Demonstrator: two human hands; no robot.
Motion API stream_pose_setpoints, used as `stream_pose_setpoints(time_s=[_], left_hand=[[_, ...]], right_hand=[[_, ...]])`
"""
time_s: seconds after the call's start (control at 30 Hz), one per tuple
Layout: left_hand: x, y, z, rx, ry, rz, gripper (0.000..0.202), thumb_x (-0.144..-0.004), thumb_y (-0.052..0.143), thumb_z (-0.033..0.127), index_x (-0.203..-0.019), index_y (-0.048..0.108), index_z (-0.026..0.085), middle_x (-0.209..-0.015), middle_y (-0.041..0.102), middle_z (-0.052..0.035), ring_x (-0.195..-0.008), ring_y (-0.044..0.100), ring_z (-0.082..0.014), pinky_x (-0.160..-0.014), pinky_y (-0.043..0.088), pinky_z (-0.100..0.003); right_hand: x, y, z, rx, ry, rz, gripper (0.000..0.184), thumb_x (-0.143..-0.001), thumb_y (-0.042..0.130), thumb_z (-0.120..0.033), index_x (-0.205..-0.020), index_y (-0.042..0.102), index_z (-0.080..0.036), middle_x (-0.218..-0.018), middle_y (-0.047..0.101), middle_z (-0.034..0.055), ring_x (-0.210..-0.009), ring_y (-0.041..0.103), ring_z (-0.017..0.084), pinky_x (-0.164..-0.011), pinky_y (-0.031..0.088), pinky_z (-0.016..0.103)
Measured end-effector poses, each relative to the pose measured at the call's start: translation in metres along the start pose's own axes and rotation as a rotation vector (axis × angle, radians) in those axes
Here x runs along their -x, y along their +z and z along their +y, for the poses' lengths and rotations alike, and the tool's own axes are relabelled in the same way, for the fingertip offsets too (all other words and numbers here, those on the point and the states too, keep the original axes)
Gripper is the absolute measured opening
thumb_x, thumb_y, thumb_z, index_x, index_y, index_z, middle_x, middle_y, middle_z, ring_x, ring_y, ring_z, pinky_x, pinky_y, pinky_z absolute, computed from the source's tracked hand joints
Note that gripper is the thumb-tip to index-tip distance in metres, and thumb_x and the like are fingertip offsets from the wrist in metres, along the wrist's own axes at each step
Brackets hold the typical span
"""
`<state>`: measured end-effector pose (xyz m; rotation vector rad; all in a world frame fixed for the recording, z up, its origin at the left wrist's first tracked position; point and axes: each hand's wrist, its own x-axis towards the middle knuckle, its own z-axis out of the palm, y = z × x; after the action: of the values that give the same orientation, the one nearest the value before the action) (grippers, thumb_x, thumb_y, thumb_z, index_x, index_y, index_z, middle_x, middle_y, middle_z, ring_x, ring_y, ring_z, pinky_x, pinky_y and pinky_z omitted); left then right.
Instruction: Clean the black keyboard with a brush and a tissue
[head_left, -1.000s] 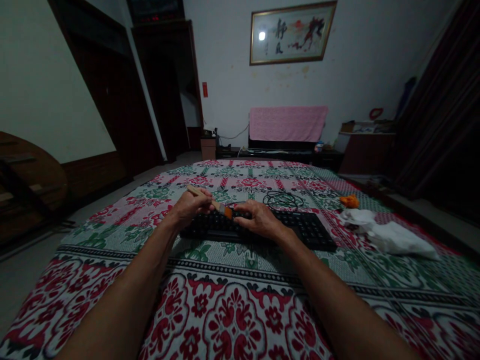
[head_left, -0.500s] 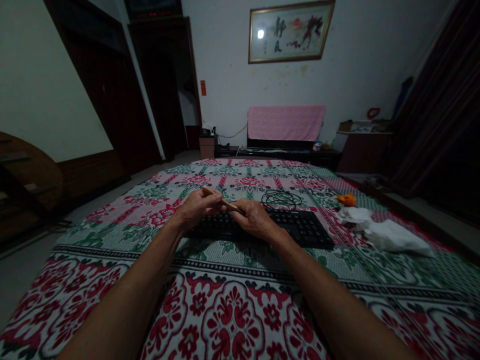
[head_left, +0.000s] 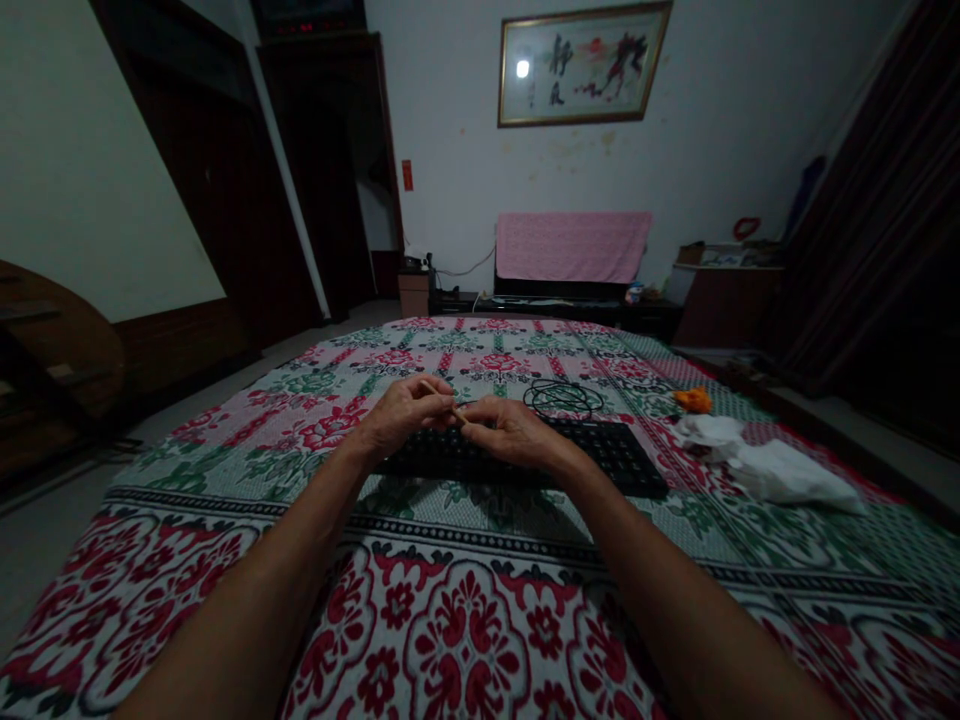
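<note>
A black keyboard (head_left: 600,455) lies across the patterned cloth in front of me. My left hand (head_left: 405,415) is closed round the wooden handle of a small brush (head_left: 442,400), held just above the keyboard's left part. My right hand (head_left: 510,432) is closed too, its fingers pinching the brush's head end, which they hide. Both hands touch each other over the keys. The keyboard's coiled black cable (head_left: 562,398) lies just behind it.
A red, green and white patterned cloth (head_left: 465,620) covers the wide table. White crumpled cloths (head_left: 765,460) and a small orange thing (head_left: 694,400) lie at the right. Behind stand a pink-covered cabinet (head_left: 574,245), a framed picture (head_left: 581,62) and dark doors at the left.
My left hand has moved right with the brush, and my right hand has lifted from the keys to grip the brush's head, hiding its orange ferrule.
</note>
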<state>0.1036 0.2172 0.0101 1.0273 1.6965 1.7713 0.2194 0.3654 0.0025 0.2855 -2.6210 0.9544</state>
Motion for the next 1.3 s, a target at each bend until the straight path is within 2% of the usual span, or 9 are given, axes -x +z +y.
stream_pose_setpoints(time_s=[0.13,0.37,0.43,0.53,0.63,0.73,0.9,1.13,1.3], left_hand=[[0.001,0.006,-0.002,-0.048,0.026,-0.065,0.026,-0.062,0.07,0.028,-0.082,0.059,0.015,-0.072,0.066,-0.0033,-0.064,0.063,-0.0145,-0.062,0.048,-0.027],[-0.002,-0.003,-0.005,-0.014,-0.002,-0.011,0.042,-0.064,0.07,0.034,-0.102,0.061,0.018,-0.088,0.068,-0.005,-0.072,0.064,-0.0155,-0.065,0.049,-0.027],[-0.006,-0.018,-0.013,-0.08,-0.026,0.119,0.047,-0.065,0.067,0.038,-0.107,0.06,0.018,-0.094,0.068,-0.0063,-0.075,0.064,-0.0166,-0.065,0.049,-0.027],[-0.012,-0.046,-0.031,-0.407,-0.054,0.511,0.036,-0.063,0.065,0.034,-0.095,0.065,0.018,-0.084,0.069,-0.0053,-0.071,0.063,-0.0178,-0.06,0.046,-0.025],[-0.015,-0.068,-0.05,-0.747,-0.095,0.631,0.02,-0.065,0.062,0.031,-0.081,0.069,0.02,-0.078,0.07,-0.0055,-0.072,0.063,-0.021,-0.064,0.044,-0.028],[-0.015,-0.076,-0.061,-0.892,-0.143,0.637,0.012,-0.063,0.063,0.03,-0.069,0.07,0.023,-0.073,0.071,-0.0054,-0.075,0.063,-0.0255,-0.069,0.043,-0.032],[-0.013,-0.075,-0.061,-0.88,-0.158,0.674,0.007,-0.06,0.064,0.028,-0.063,0.07,0.024,-0.068,0.07,-0.0058,-0.079,0.064,-0.0282,-0.071,0.044,-0.033],[-0.012,-0.075,-0.065,-1.076,-0.287,0.587,0.027,-0.072,0.054,0.025,-0.09,0.074,0.021,-0.095,0.072,-0.0062,-0.093,0.063,-0.0245,-0.081,0.045,-0.031],[-0.014,-0.078,-0.071,-1.084,-0.329,0.555,0.029,-0.076,0.052,0.026,-0.093,0.074,0.02,-0.094,0.072,-0.0069,-0.09,0.065,-0.0242,-0.083,0.046,-0.033]], right_hand=[[0.003,-0.005,-0.002,-0.129,0.129,-0.059,0.026,-0.083,0.048,-0.035,-0.081,0.069,-0.019,-0.051,0.046,-0.0061,-0.044,0.041,0.008,-0.044,0.028,0.02],[-0.001,0.001,0.009,-0.108,0.118,0.082,0.018,-0.078,0.055,-0.031,-0.074,0.065,-0.018,-0.063,0.056,-0.003,-0.059,0.05,0.01,-0.054,0.037,0.021],[-0.003,-0.001,0.014,-0.107,0.147,0.21,0.016,-0.077,0.056,-0.031,-0.077,0.064,-0.017,-0.07,0.061,-0.0008,-0.065,0.054,0.012,-0.059,0.041,0.023],[-0.005,-0.003,0.017,-0.137,0.165,0.368,0.018,-0.076,0.057,-0.032,-0.084,0.062,-0.016,-0.08,0.064,0.0021,-0.072,0.058,0.014,-0.067,0.045,0.025],[-0.007,0.002,0.018,-0.153,0.201,0.403,0.02,-0.078,0.054,-0.032,-0.085,0.062,-0.016,-0.081,0.066,0.0035,-0.075,0.061,0.016,-0.07,0.046,0.027],[-0.007,0.013,0.021,-0.152,0.215,0.411,0.024,-0.081,0.049,-0.033,-0.083,0.064,-0.014,-0.084,0.068,0.006,-0.079,0.063,0.019,-0.072,0.046,0.028],[-0.01,0.026,0.027,-0.141,0.225,0.435,0.028,-0.081,0.051,-0.037,-0.082,0.065,-0.014,-0.078,0.069,0.006,-0.074,0.065,0.02,-0.067,0.047,0.027],[-0.024,0.031,0.035,-0.093,0.187,0.501,0.021,-0.079,0.051,-0.03,-0.077,0.066,-0.015,-0.084,0.07,0.007,-0.08,0.065,0.02,-0.071,0.047,0.027],[-0.028,0.037,0.037,-0.129,0.164,0.408,0.019,-0.077,0.054,-0.03,-0.078,0.067,-0.016,-0.087,0.07,0.005,-0.079,0.065,0.018,-0.072,0.048,0.026]])
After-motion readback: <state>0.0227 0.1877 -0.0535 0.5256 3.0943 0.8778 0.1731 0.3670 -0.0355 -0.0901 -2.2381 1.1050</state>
